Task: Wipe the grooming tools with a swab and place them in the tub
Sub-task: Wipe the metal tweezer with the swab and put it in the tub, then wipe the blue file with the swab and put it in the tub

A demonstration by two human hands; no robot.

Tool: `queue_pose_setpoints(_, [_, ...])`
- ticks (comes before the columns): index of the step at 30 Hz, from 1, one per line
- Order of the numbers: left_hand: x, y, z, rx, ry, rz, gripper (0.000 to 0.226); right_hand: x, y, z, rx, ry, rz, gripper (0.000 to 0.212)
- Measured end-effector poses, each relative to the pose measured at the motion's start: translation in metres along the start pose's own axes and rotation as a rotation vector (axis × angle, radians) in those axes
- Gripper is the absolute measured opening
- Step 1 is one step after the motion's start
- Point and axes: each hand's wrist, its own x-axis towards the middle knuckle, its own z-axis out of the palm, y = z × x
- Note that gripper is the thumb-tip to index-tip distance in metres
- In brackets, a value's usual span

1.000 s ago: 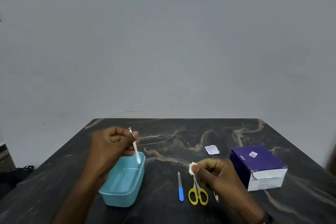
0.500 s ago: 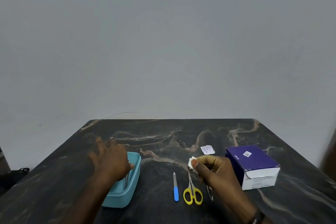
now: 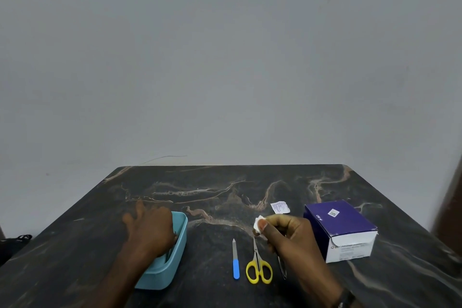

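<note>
Since a second ago, my left hand (image 3: 150, 230) is down from above tub (image 3: 180, 245) into it; tool it carried now inside, slim metal piece visible under palm. Left fingers spread, whether tool released, cannot tell. Right hand (image 3: 287, 235) right of tub, thumb and forefinger pinched on swab (image 3: 258, 223). Between tub and right hand: nail file (image 3: 235, 261), then scissors (image 3: 258, 266). Tweezers (image 3: 282, 267) half hidden under right wrist. Purple box (image 3: 342, 227) farthest right of tub.
</note>
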Motion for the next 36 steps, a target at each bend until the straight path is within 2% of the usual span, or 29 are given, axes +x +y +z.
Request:
queue_pose_setpoints(8, [0.000,-0.008,0.009,-0.009,0.116,0.017,0.014,0.001,0.002,0.001,-0.007,0.002,0.001,0.015])
queue_pose_setpoints(10, [-0.006,-0.009,0.005,-0.058,0.259,0.029,0.017,0.001,0.002,0.001,-0.006,0.005,-0.001,0.015])
queue_pose_setpoints(12, [-0.017,-0.007,0.000,-0.175,0.500,0.090,0.015,0.000,0.002,0.001,-0.002,0.013,-0.014,0.015])
queue_pose_setpoints(14, [-0.035,0.003,-0.005,-0.299,0.730,0.240,0.012,0.000,0.002,0.001,-0.009,0.026,-0.028,0.014])
queue_pose_setpoints(16, [-0.057,0.022,-0.008,-0.399,0.807,0.428,0.011,0.000,0.002,0.001,-0.005,0.038,-0.028,0.014])
queue_pose_setpoints(17, [-0.069,0.033,-0.009,-0.437,0.767,0.479,0.012,0.000,0.002,0.001,0.003,0.042,-0.023,0.015])
queue_pose_setpoints(18, [-0.079,0.045,-0.007,-0.456,0.660,0.475,0.011,0.000,0.001,0.001,0.010,0.046,-0.019,0.015])
queue_pose_setpoints(22, [-0.076,0.076,0.013,-0.302,0.087,0.307,0.028,0.000,-0.001,0.001,0.028,0.095,-0.039,0.017])
queue_pose_setpoints(24, [-0.071,0.084,0.015,-0.245,-0.084,0.254,0.037,0.000,-0.002,0.001,0.021,0.109,-0.053,0.017])
queue_pose_setpoints(27, [-0.065,0.091,0.018,-0.185,-0.172,0.227,0.041,0.001,-0.002,0.000,0.012,0.113,-0.049,0.015])
queue_pose_setpoints(36, [-0.056,0.096,0.019,-0.112,-0.239,0.202,0.043,0.000,-0.005,0.001,0.056,0.124,-0.033,0.010])
